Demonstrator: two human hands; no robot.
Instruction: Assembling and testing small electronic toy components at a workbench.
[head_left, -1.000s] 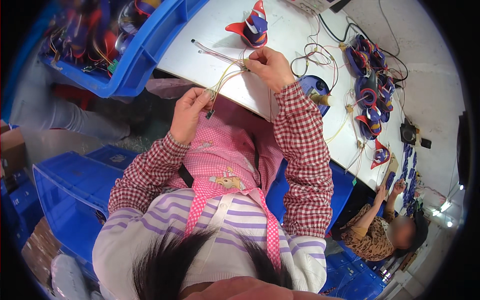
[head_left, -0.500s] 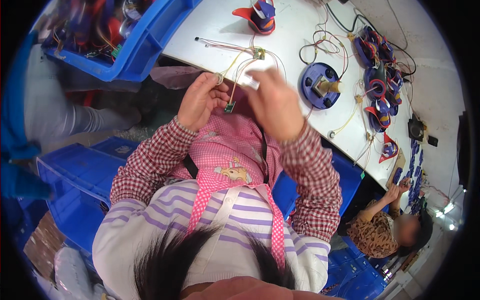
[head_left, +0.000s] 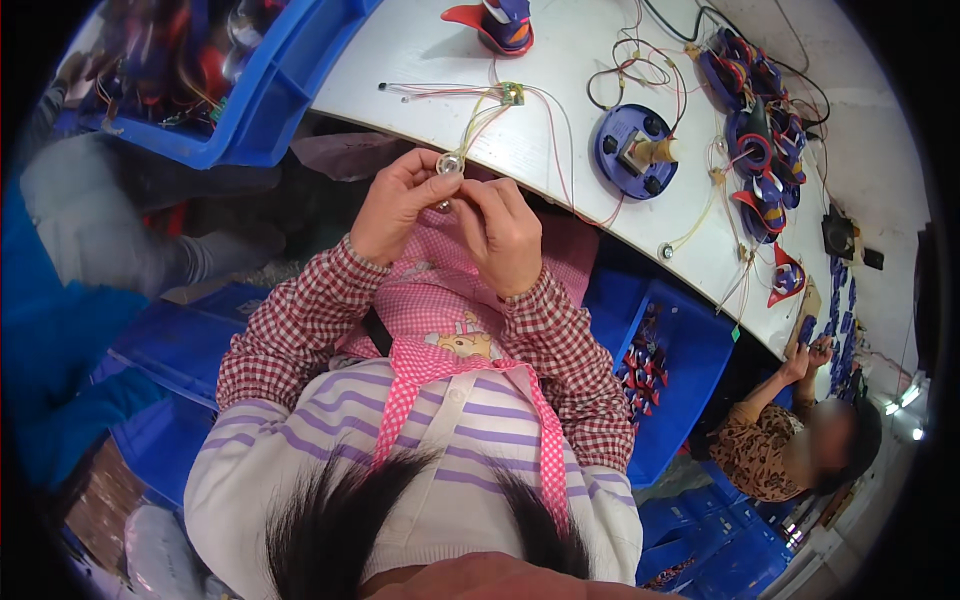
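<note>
My left hand (head_left: 398, 212) is closed, pinching a small round, shiny disc (head_left: 450, 163) between thumb and fingertips at the table's near edge. Yellowish and red wires run from there to a small green circuit board (head_left: 512, 94) lying on the table. Fingers pressed together, my right hand (head_left: 503, 235) meets the left just below the disc; whatever is between its fingertips is hidden. Beyond the board stands a purple, red and orange toy part (head_left: 507, 27), with a wire leading toward it. To the right sits a round purple base (head_left: 630, 150) with a tan cylindrical piece on it.
Several coloured toy parts (head_left: 755, 150) with wires line the far right of the white table (head_left: 400, 60). A blue crate (head_left: 240, 130) full of parts stands at the left. Another blue bin (head_left: 690, 370) is right of my lap. A co-worker (head_left: 770, 440) sits at the right.
My right hand has come down and left from above the table to meet my left. The small green board that dangled below my left hand is no longer visible.
</note>
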